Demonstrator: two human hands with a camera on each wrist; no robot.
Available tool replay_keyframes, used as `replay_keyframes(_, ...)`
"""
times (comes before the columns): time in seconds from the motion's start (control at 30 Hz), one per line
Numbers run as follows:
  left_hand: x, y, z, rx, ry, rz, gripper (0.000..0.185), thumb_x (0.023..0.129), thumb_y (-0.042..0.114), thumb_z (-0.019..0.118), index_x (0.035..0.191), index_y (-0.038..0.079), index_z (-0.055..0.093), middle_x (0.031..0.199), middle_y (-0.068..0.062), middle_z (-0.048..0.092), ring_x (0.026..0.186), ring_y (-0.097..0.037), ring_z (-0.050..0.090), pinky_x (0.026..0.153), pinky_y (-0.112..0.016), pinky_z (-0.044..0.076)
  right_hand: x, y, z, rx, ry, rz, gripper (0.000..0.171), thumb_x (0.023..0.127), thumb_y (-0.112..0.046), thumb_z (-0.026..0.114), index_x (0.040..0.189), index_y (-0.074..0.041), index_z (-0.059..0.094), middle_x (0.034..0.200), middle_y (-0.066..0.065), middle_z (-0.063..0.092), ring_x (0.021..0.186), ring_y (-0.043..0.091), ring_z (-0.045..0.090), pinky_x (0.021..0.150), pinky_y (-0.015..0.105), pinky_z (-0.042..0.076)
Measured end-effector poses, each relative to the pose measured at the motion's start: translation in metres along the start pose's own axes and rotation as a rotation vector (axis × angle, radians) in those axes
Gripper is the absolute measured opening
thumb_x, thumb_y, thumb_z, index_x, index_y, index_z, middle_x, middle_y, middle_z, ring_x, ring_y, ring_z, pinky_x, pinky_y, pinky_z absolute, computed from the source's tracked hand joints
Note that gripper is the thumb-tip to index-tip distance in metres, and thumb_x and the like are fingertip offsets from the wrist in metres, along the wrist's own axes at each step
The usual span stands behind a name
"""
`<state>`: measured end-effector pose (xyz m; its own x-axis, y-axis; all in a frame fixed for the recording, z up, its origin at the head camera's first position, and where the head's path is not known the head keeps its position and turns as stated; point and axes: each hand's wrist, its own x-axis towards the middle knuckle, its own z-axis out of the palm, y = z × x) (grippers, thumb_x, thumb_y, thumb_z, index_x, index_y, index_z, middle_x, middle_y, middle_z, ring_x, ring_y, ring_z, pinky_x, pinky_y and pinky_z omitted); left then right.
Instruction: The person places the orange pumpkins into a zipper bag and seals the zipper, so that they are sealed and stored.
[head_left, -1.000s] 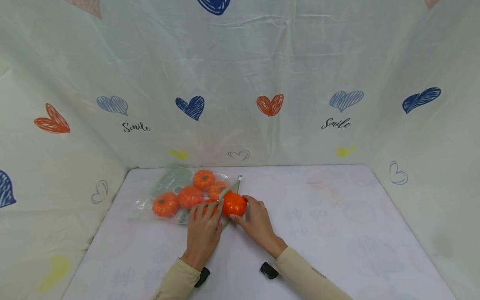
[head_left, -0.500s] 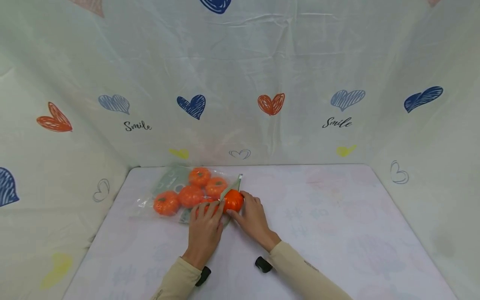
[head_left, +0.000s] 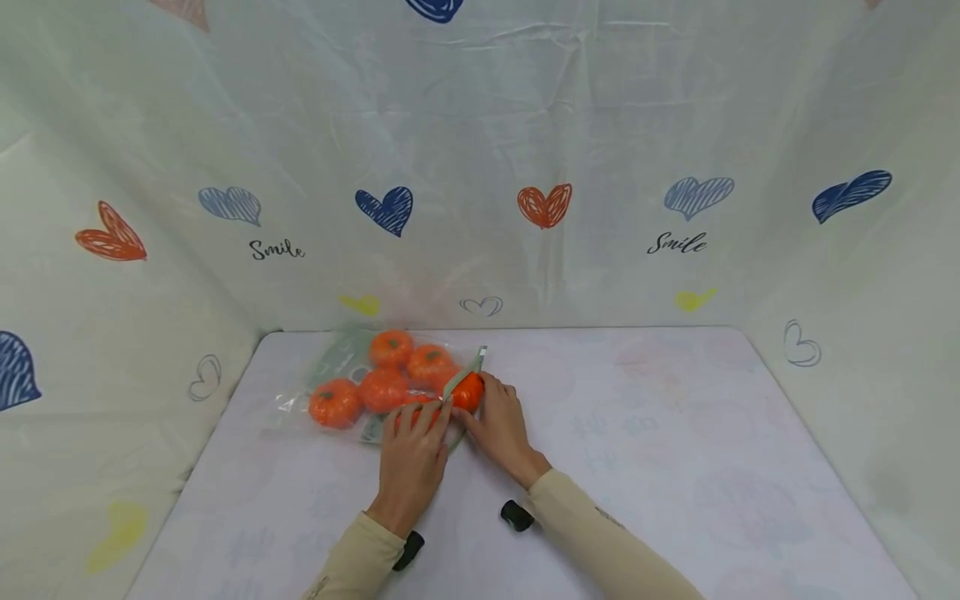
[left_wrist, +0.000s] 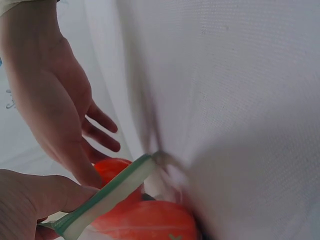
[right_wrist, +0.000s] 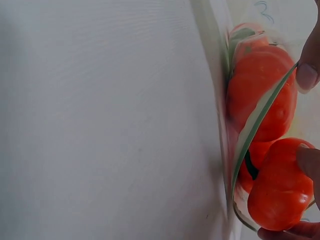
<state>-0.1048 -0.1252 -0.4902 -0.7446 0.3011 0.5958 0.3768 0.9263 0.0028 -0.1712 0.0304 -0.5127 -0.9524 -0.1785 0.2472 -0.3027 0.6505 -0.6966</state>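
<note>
A clear plastic bag (head_left: pixel 330 360) with a green back and rim lies at the table's far left, with several small orange pumpkins (head_left: pixel 335 404) inside. My left hand (head_left: pixel 412 458) rests at its mouth; in the left wrist view its thumb pinches the green rim (left_wrist: pixel 112 192), lifting it. My right hand (head_left: pixel 504 425) holds one glossy pumpkin (right_wrist: pixel 282 182) at the opening, thumb on one side and fingers on the other. That pumpkin is partly inside, behind the rim, against another pumpkin (right_wrist: pixel 262 90). The left fingers partly cover a nearer pumpkin in the bag.
The white table (head_left: pixel 675 467) extends to the right of the bag. White curtains (head_left: pixel 465 125) printed with hearts hang behind it and at both sides. Black wrist-worn devices (head_left: pixel 517 516) show beneath the forearms.
My right hand has moved left and away from me, pushing its pumpkin further into the bag's mouth. Pumpkins at the back have shifted left. The left hand stays at the rim.
</note>
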Motion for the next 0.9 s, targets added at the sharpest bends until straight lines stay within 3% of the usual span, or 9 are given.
replay_keyframes(0.2, 0.0005, 0.0007, -0.0008, -0.001, -0.005, 0.003, 0.067, 0.068, 0.007, 0.097, 0.131, 0.009, 0.075, 0.118, -0.009, 0.07, 0.111, -0.033, 0.058, 0.103, -0.053, 0.046, 0.0066, -0.0003, 0.0068, -0.016, -0.008, 0.014, 0.072, 0.091, -0.024, 0.085, 0.145, 0.009, 0.052, 0.14, 0.025, 0.063, 0.123, 0.046, 0.057, 0.107, 0.056, 0.047)
replay_keyframes(0.5, 0.0009, 0.0006, -0.0012, -0.007, 0.001, 0.007, 0.069, 0.066, 0.007, 0.098, 0.131, 0.007, 0.074, 0.117, -0.009, 0.069, 0.11, -0.033, 0.059, 0.101, -0.052, 0.046, 0.0043, 0.0058, 0.0066, -0.132, -0.018, 0.005, 0.073, 0.09, -0.031, 0.086, 0.146, 0.006, 0.055, 0.129, 0.026, 0.061, 0.118, 0.042, 0.055, 0.102, 0.054, 0.047)
replay_keyframes(0.9, 0.0007, 0.0016, -0.0018, 0.005, -0.019, 0.01, 0.069, 0.068, 0.009, 0.097, 0.133, 0.007, 0.073, 0.119, -0.008, 0.069, 0.111, -0.032, 0.058, 0.101, -0.052, 0.047, -0.0001, 0.0062, 0.0032, -0.108, 0.046, 0.039, 0.05, 0.091, -0.028, 0.085, 0.127, 0.002, 0.066, 0.123, 0.02, 0.062, 0.114, 0.039, 0.055, 0.099, 0.052, 0.048)
